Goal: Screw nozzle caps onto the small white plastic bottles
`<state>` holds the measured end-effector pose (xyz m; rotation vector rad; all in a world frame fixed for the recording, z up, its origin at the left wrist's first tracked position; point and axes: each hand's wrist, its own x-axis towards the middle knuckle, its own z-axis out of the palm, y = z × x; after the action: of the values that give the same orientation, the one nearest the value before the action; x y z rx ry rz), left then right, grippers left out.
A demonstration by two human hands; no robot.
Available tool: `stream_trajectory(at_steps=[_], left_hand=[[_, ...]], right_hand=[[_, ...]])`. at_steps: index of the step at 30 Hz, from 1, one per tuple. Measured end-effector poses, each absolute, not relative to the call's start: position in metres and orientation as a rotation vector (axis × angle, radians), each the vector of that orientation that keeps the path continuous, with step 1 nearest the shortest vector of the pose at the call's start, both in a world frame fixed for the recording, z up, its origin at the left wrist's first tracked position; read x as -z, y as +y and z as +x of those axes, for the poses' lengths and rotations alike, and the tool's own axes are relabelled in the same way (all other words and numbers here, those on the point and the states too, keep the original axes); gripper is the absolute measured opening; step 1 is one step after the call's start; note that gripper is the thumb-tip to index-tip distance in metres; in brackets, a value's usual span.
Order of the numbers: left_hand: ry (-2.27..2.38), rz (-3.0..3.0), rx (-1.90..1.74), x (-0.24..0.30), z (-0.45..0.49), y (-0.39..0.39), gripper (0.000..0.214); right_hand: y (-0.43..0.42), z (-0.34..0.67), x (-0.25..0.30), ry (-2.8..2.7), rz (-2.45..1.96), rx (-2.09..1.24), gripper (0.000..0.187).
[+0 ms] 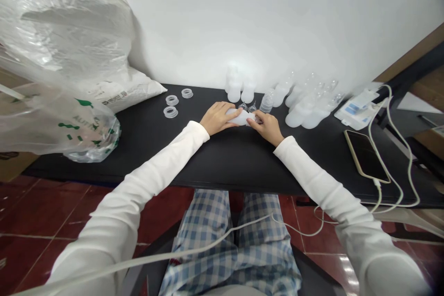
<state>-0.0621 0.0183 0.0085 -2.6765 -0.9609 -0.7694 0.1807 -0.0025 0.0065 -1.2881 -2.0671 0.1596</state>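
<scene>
My left hand (219,117) is wrapped around a translucent white bottle (237,117), which lies tilted sideways above the table. At the bottle's right end, the fingers of my right hand (266,126) pinch a small clear part against its neck; my fingers partly hide that part. Just behind the hands are clear pointed teats (252,107) and a stack of clear caps (267,101). Two white bottles (248,91) stand farther back by the wall. Several clear ring collars (170,112) lie to the left of my left hand.
Several bottles with clear tops (312,108) are grouped at the right. Beyond them are a white device (359,108), a phone (366,155) and looping white cables (409,148). Large plastic bags (86,125) crowd the table's left end. Another cable (194,249) crosses my lap.
</scene>
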Motion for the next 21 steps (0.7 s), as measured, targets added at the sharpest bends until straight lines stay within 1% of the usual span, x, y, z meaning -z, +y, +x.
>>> stream_trajectory(at_steps=[6,9,11,13,17,19,21], left_hand=[[-0.962,-2.655,0.754,-0.013,-0.060,0.013,0.036],[-1.005,-2.656,0.762,-0.015,-0.058,0.011,0.033],[-1.026,-2.653,0.789,-0.015,-0.057,0.013,0.032],[-1.035,-2.664,0.814,-0.014,-0.058,0.016,0.033],[-1.183,-2.729,0.906,-0.011,-0.065,0.019,0.052],[-1.291,-2.791,0.950,-0.010,-0.069,0.018,0.052],[-1.329,-2.859,0.955,-0.010,-0.070,0.016,0.050]], right_hand=[[-0.008,0.174,-0.017,-1.912,-1.285,-0.623,0.070],[-0.007,0.173,-0.019,-1.858,-1.318,-0.851,0.070],[-0.006,0.173,-0.021,-1.888,-1.347,-0.872,0.068],[-0.006,0.176,-0.023,-1.964,-1.352,-0.664,0.066],[-0.002,0.188,-0.027,-2.010,-1.261,0.037,0.053],[0.004,0.196,-0.027,-1.930,-1.242,0.228,0.048],[0.011,0.203,-0.025,-1.867,-1.263,0.301,0.047]])
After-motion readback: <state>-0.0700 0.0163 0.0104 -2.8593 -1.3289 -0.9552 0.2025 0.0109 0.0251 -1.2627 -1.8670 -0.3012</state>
